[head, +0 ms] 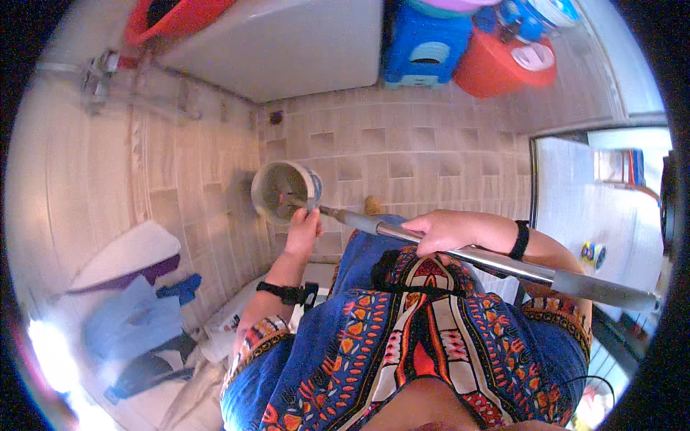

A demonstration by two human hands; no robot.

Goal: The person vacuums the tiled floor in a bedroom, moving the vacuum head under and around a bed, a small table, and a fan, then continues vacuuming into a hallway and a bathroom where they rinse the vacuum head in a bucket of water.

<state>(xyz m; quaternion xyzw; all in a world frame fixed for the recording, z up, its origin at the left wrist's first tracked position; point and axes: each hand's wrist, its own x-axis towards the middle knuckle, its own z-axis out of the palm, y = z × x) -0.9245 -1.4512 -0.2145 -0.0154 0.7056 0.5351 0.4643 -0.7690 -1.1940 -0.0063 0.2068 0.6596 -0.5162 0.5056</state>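
Observation:
My left hand [305,229] grips the near rim of a white bucket [264,188], which is tipped so that its mouth faces me. Something small and reddish shows inside, too blurred to name. My right hand [444,231] is closed around a shiny metal pole [496,257] with grey grip sleeves. The pole slants across my body. Its thin far end reaches the bucket beside my left hand, and part of it appears to lie inside. What is fixed to that end cannot be made out.
A white panelled tub or cabinet [302,54] stands ahead on the tiled floor [388,137], with a red basin [183,21] above it. A blue plastic container [428,48] and a red one [501,64] stand beside it. Left are wall pipes [99,81] and cloths [135,318]; right, a doorway [532,178].

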